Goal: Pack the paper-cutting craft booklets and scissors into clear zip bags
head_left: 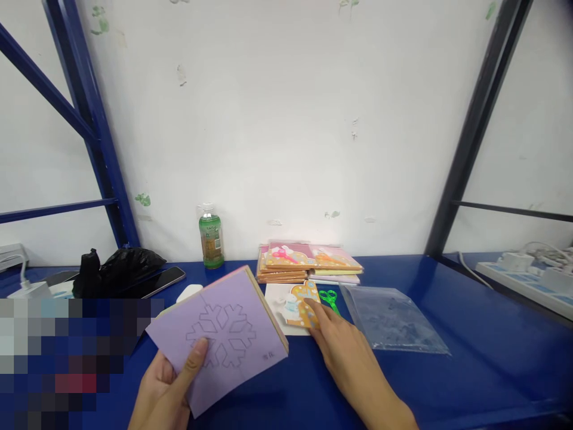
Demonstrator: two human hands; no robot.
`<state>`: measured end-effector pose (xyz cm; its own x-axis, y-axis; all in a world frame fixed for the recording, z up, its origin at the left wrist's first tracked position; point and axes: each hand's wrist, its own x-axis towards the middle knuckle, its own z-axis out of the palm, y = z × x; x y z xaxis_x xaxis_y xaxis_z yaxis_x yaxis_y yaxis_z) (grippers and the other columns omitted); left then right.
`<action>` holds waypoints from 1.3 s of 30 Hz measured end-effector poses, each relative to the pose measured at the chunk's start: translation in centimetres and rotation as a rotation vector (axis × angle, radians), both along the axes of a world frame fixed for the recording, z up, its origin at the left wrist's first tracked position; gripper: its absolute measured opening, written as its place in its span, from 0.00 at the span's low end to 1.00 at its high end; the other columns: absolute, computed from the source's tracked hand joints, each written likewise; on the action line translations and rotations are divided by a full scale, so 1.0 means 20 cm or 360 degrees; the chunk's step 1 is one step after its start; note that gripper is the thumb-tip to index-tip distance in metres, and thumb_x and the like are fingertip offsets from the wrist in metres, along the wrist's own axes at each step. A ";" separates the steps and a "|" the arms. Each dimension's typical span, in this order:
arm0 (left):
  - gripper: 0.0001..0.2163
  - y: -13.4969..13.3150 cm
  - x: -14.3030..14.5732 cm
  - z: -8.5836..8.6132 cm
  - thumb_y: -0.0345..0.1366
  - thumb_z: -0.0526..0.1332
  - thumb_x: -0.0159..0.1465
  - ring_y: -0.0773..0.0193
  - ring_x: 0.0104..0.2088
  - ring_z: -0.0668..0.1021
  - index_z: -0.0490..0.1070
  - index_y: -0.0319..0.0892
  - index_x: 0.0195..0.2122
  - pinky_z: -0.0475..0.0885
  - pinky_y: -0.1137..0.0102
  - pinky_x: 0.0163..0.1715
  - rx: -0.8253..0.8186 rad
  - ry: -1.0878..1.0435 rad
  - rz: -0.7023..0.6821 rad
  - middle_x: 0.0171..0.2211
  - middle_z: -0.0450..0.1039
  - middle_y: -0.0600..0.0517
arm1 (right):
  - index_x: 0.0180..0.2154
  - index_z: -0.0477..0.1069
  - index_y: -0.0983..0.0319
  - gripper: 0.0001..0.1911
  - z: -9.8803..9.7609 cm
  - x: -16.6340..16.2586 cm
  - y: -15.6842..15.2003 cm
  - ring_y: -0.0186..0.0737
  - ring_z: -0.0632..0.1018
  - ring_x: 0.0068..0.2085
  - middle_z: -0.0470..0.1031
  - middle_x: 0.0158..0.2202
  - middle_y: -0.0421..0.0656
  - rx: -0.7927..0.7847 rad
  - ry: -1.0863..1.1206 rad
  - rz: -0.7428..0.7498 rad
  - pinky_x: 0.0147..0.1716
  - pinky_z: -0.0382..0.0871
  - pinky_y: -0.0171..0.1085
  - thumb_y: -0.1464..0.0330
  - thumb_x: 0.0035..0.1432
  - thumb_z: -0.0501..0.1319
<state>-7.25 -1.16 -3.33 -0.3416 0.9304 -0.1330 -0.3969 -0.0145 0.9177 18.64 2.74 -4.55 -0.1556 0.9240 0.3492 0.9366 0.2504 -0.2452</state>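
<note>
My left hand [172, 382] grips a thick pad of coloured paper [228, 328], thumb on top. Its uppermost sheet is purple with a snowflake outline and small writing in one corner, and the pad is tilted above the table. My right hand [351, 352] has its fingers closed on the edge of an orange printed card [308, 304] with a white cartoon figure. Under that card lies a white sheet [274, 294]. Beside my right fingers, green scissors [330, 298] rest on the blue table [483, 358]. A clear plastic sleeve [398, 319] lies flat to their right.
Several packaged paper sets [308, 263] with pink and orange scissors are stacked by the wall. A green-labelled bottle [211, 239] stands to their left. Further left are a black plastic bag [128, 266] and a phone [165, 280]. A power strip [528, 280] sits far right.
</note>
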 end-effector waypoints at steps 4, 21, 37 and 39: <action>0.37 0.01 -0.02 0.02 0.38 0.78 0.51 0.43 0.52 0.82 0.69 0.51 0.62 0.84 0.62 0.41 -0.0098 -0.0159 0.0009 0.54 0.81 0.46 | 0.69 0.56 0.58 0.27 0.00 0.05 -0.02 0.57 0.86 0.39 0.81 0.52 0.50 0.0085 0.0065 -0.0010 0.34 0.81 0.51 0.73 0.71 0.46; 0.36 0.01 -0.01 0.02 0.41 0.75 0.56 0.46 0.52 0.82 0.66 0.47 0.65 0.83 0.61 0.46 -0.0100 -0.0132 -0.0099 0.54 0.81 0.45 | 0.59 0.75 0.57 0.20 -0.04 -0.13 -0.22 0.48 0.84 0.51 0.81 0.55 0.44 0.1016 0.1155 0.0137 0.50 0.80 0.38 0.72 0.68 0.58; 0.33 0.00 0.00 0.06 0.36 0.71 0.62 0.46 0.45 0.86 0.63 0.41 0.67 0.85 0.63 0.36 -0.0215 -0.0180 -0.0167 0.47 0.84 0.41 | 0.53 0.79 0.54 0.23 0.03 -0.14 -0.21 0.59 0.76 0.61 0.74 0.62 0.49 -0.0306 0.2336 0.1018 0.61 0.67 0.54 0.56 0.58 0.63; 0.32 0.00 0.00 0.06 0.36 0.70 0.63 0.45 0.44 0.86 0.62 0.39 0.67 0.85 0.63 0.35 -0.0217 -0.0179 -0.0197 0.47 0.84 0.39 | 0.55 0.77 0.55 0.26 0.04 -0.13 -0.21 0.59 0.76 0.61 0.74 0.62 0.51 -0.0333 0.2299 0.1013 0.60 0.67 0.56 0.53 0.58 0.61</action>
<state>-7.26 -1.08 -2.14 -0.2017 0.9352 -0.2911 -0.4881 0.1617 0.8577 15.99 -1.50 -3.83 -0.1828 0.8890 0.4199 -0.3435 0.3424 -0.8745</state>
